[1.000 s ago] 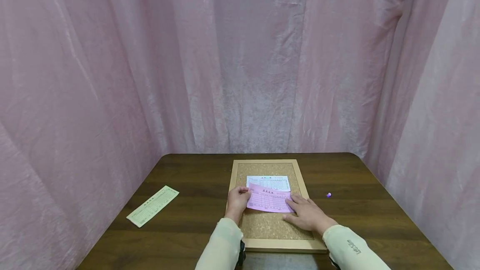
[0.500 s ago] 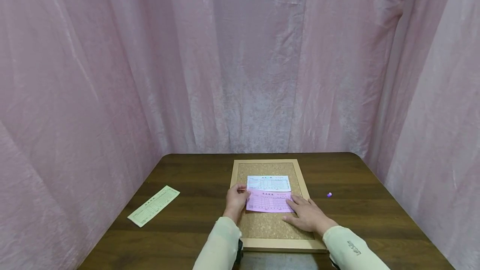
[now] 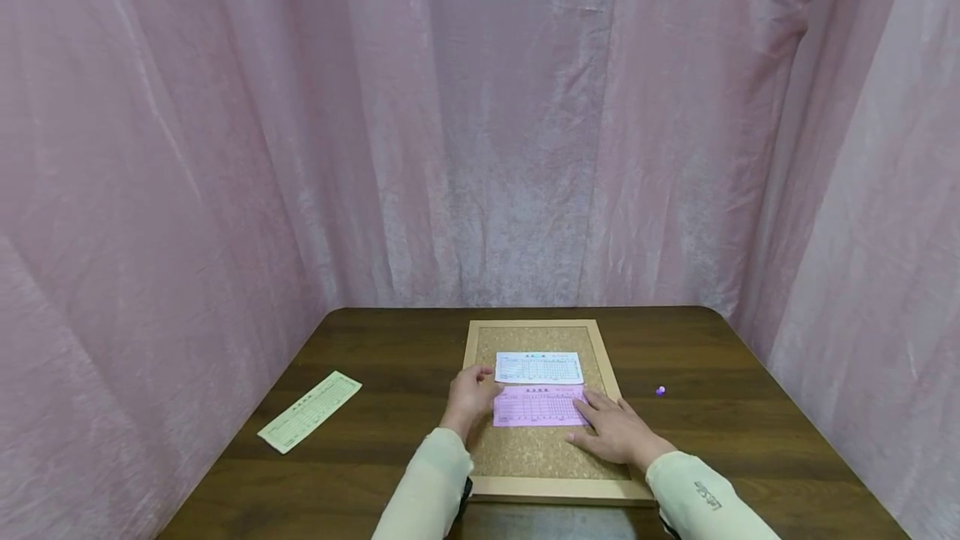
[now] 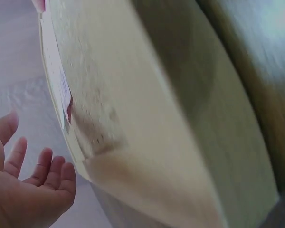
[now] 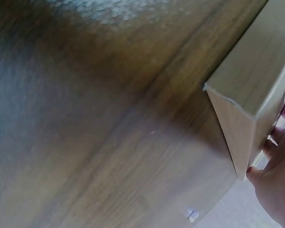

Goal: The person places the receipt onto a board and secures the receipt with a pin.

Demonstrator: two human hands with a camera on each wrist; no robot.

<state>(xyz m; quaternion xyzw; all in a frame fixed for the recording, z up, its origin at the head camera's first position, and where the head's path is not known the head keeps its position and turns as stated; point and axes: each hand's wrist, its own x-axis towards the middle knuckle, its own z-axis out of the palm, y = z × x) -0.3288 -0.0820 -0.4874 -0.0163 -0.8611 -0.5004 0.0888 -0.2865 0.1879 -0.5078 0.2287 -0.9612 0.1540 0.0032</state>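
A wood-framed cork board (image 3: 534, 458) lies flat on the table. On it sit a white printed slip (image 3: 538, 367) and, just below, a pink printed slip (image 3: 536, 407); both lie nearly level. My right hand (image 3: 617, 432) rests with spread fingers on the pink slip's right end and the cork. By the slips' left ends is my left hand (image 3: 471, 397). The left wrist view shows that hand (image 4: 35, 194) with loosely bent, separate fingers, holding nothing, beside the board's edge. In the right wrist view, the board's frame partly hides the right hand (image 5: 278, 183).
A pale green printed slip (image 3: 310, 412) lies slanted on the dark wooden table (image 3: 390, 357), left of the board. Small purple pushpins (image 3: 660, 391) sit to the board's right. Pink curtains (image 3: 517, 123) hang behind and at both sides.
The pink slip's left end has come down, so it lies straighter below the white slip. My left hand has let go of it and shifted slightly left. The right hand stays put.
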